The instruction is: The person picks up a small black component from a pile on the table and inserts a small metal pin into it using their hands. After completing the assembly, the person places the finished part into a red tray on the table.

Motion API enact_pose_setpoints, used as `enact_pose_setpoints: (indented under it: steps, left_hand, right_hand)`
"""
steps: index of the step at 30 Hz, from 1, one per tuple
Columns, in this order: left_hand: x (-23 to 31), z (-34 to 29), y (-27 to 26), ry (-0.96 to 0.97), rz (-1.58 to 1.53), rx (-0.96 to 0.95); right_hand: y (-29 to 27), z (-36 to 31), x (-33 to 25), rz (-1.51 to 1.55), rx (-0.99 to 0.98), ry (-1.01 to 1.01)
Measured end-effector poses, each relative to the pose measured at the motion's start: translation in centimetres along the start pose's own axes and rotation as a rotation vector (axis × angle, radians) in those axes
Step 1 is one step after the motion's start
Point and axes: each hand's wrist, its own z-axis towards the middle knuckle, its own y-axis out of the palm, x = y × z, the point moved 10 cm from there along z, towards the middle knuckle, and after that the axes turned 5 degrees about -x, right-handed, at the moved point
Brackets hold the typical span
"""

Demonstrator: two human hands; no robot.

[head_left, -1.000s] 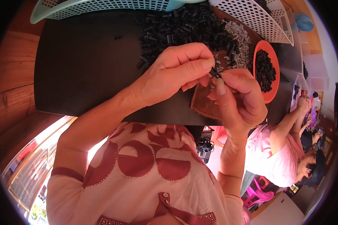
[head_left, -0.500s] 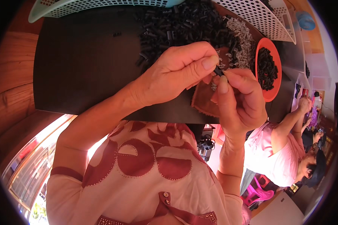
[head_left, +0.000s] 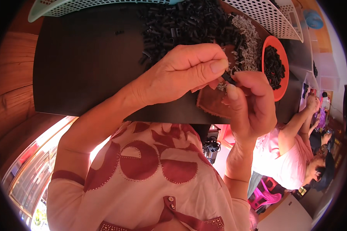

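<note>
My left hand [head_left: 189, 71] is closed, thumb against finger, with one end of a small black tube piece [head_left: 229, 79] at its fingertips. The other end sits at the thumb and forefinger of my right hand [head_left: 254, 104], whose remaining fingers curl in. Just beyond my left hand spreads a heap of short black tube pieces [head_left: 181, 29]. Beside it lies a pile of small silvery metal springs [head_left: 248, 38]. Under both hands is a brown cloth [head_left: 212, 102], partly hidden, with a few springs on it.
An orange-red bowl [head_left: 282, 42] of black pieces stands right of my hands on the dark table [head_left: 85, 69]. A teal basket [head_left: 65, 9] and a white perforated basket [head_left: 258, 17] line the far side. A co-worker in a pink top [head_left: 277, 158] sits at the right.
My right hand has shifted slightly right, its thumb lower and farther from the forefinger. More of the black piece shows between my hands. My left hand has barely moved.
</note>
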Motion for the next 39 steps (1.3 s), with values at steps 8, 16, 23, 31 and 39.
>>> enact_pose_setpoints:
  steps: [8,16,23,31,39]
  left_hand:
    - [0.2,-0.1,0.2,0.020,-0.111,-0.029]
    - [-2.0,-0.3,0.0,-0.110,-0.385,0.018]
    - [-1.8,-0.2,-0.2,-0.108,-0.361,0.000]
    - [-2.7,-0.1,-0.2,-0.180,-0.411,0.024]
    - [-3.2,0.2,0.0,-0.249,-0.427,0.031]
  right_hand:
    - [0.7,-0.4,-1.9,-0.140,-0.036,-0.174]
    - [1.1,-0.9,-2.2,-0.284,0.022,-0.205]
    - [1.2,-0.9,-2.4,-0.297,0.022,-0.257]
    - [1.1,-0.9,-2.5,-0.351,0.004,-0.327]
    - [0.0,0.9,0.2,-0.158,-0.140,-0.082]
